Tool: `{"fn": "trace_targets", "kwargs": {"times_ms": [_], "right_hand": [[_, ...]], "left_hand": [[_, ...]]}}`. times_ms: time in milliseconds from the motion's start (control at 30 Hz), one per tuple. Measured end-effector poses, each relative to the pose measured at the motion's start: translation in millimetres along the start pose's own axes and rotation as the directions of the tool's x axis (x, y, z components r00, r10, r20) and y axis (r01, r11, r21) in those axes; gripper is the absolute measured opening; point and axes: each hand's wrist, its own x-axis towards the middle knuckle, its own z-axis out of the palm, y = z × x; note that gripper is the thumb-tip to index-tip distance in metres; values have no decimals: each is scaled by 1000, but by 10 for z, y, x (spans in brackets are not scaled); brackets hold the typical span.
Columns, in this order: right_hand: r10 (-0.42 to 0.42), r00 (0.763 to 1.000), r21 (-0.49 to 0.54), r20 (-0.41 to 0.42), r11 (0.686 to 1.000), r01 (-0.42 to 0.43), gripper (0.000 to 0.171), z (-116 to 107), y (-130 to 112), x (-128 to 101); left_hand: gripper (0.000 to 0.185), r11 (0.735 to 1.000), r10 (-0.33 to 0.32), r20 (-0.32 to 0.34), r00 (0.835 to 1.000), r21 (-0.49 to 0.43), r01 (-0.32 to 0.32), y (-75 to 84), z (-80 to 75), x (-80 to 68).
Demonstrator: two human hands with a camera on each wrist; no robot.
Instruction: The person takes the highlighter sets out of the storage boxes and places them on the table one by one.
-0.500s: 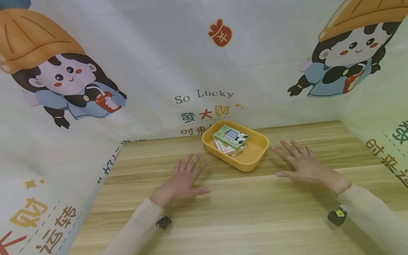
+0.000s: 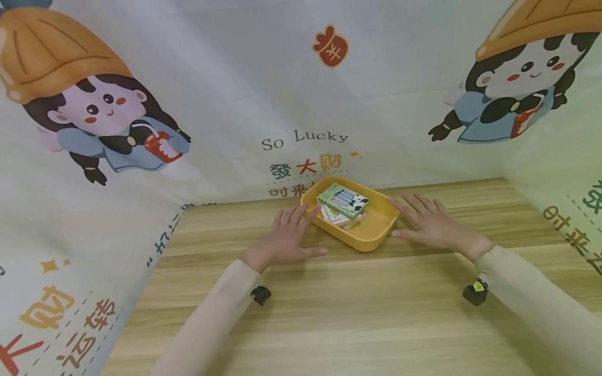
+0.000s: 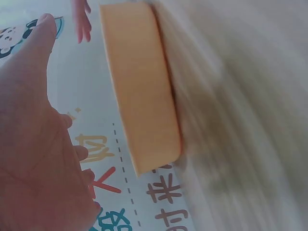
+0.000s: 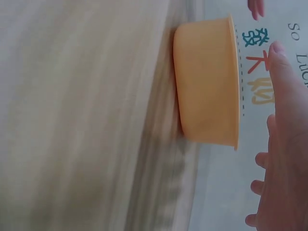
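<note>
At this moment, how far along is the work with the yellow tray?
Barely begun. The yellow tray sits on the table with the green box inside. In hand: left hand and right hand, fingers straight, flank its ends. Gripping and lifting remain.

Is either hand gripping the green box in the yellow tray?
No: both the left hand and right hand lie open beside the yellow tray, off the green box.

The head view looks down the desk (image 2: pixel 357 313) toward the backdrop; both wrist views sit close, sideways, sharing the tray (image 3: pixel 139 96).
</note>
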Motion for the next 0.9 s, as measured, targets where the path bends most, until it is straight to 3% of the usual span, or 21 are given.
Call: {"fn": "trace_targets", "kwargs": {"times_ms": [333, 567, 900], "right_hand": [[-9, 998, -1, 55, 1000, 9, 85, -57, 76, 345], [1, 993, 45, 122, 999, -7, 85, -71, 101, 445], [11, 989, 48, 150, 999, -18, 84, -49, 135, 533]], "left_hand": [[103, 998, -42, 19, 999, -35, 43, 28, -176, 414], [101, 995, -79, 55, 995, -49, 82, 2, -188, 629], [96, 989, -100, 72, 992, -102, 108, -32, -198, 885]]}}
